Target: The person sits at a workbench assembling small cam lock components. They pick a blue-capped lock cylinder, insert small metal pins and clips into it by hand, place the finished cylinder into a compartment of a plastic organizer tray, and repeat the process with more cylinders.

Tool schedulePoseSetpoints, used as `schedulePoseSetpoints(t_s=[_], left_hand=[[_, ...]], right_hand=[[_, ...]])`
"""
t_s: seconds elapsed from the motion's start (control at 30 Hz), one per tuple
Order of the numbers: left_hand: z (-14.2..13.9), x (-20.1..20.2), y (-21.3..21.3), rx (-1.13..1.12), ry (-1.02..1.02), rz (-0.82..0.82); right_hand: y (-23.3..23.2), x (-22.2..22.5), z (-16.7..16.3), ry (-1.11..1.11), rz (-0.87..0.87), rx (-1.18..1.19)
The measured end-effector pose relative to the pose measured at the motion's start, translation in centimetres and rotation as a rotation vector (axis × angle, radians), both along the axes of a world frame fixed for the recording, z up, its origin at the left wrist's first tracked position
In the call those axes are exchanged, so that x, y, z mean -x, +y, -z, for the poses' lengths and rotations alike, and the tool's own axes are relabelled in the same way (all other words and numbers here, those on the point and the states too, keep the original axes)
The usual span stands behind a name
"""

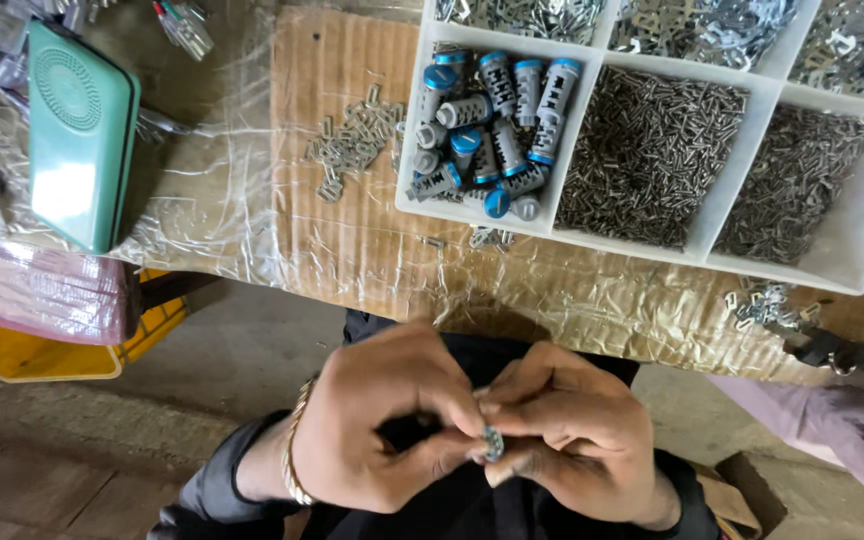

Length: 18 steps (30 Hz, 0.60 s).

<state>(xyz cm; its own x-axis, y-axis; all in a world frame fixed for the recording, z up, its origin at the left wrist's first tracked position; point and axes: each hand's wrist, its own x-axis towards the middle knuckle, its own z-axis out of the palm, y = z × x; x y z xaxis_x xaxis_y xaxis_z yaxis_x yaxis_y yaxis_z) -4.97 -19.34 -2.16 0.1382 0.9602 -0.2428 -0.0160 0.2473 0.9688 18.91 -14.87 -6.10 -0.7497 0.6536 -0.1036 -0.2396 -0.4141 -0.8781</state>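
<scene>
My left hand (382,420) and my right hand (572,430) meet in front of my body, below the table edge. Between their fingertips they pinch a small metal cylinder with a blue end (493,441); most of it is hidden by the fingers. A thin bangle sits on my left wrist. Up on the table stands a white divided tray (652,255); its near left compartment holds several matching cylinders with blue caps (497,115).
Other tray compartments hold small metal pins (647,150) and stamped metal pieces (702,25). Loose metal pieces (352,140) lie on the plastic-covered cardboard. A teal case (77,130) rests at the left, a yellow crate (32,350) below it. A purple sleeve (832,440) shows at right.
</scene>
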Motion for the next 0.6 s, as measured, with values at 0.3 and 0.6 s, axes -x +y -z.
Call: schedulePoseSetpoints(t_s=[0.3, 0.6], left_hand=[[0.7, -1.4, 0.4, -0.434, 1.245, -0.17], [0.8, -3.7, 0.6, -0.595, 0.866, 0.087]], right_hand=[[-0.7, -1.1, 0.5, 0.017, 0.293, 0.183], [0.5, -4.1, -0.4, 0.064, 0.328, 0.253]])
